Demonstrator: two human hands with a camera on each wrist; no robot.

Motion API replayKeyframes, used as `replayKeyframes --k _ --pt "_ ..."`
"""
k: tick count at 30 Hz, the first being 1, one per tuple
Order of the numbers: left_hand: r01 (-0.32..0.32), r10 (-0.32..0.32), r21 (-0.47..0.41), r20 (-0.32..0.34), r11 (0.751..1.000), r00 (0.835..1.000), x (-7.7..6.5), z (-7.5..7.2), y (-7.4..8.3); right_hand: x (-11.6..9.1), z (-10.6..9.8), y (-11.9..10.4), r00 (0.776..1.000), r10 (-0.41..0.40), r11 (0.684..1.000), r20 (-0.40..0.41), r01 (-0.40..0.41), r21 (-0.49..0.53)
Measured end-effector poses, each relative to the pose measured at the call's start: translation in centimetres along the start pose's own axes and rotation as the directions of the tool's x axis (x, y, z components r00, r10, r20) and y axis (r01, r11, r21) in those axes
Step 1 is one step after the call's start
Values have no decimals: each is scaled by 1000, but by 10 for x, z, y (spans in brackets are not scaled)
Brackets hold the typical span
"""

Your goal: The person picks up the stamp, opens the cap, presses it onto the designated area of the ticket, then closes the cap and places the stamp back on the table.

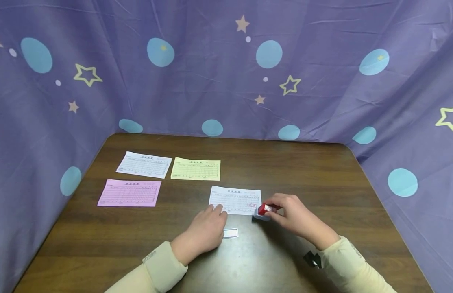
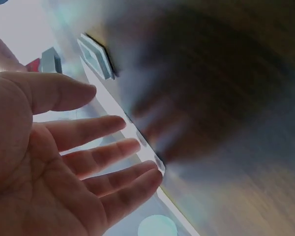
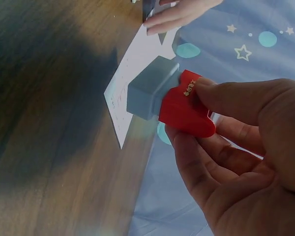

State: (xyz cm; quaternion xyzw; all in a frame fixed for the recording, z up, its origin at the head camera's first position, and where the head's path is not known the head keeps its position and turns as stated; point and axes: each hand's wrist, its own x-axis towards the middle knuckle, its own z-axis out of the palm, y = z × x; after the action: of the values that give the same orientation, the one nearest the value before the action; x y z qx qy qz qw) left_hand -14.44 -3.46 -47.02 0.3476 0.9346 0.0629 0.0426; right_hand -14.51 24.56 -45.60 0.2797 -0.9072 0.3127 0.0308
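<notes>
Stamp has a gold-lettered red handle and blue-grey block.

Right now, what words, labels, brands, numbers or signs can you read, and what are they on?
Nothing reads clearly enough to quote.
Red stamp handle: gold characters, too small.
White slip by the left hand: printed heading, red mark, too small.
Pink slip, yellow slip, far white slip: headings, too small.
Left cuff: faint patch, unclear.
</notes>
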Motion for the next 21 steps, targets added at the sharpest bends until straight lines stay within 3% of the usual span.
replayKeyframes --k 8,21 --pt "28 -29 17 25 999 999 2 -2 -3 -4 -3 -2 999 -31 999 -25 32 5" --pt "-12 11 32 11 999 1000 20 4 1 -6 2 -8 997 -79 997 -12 79 19"
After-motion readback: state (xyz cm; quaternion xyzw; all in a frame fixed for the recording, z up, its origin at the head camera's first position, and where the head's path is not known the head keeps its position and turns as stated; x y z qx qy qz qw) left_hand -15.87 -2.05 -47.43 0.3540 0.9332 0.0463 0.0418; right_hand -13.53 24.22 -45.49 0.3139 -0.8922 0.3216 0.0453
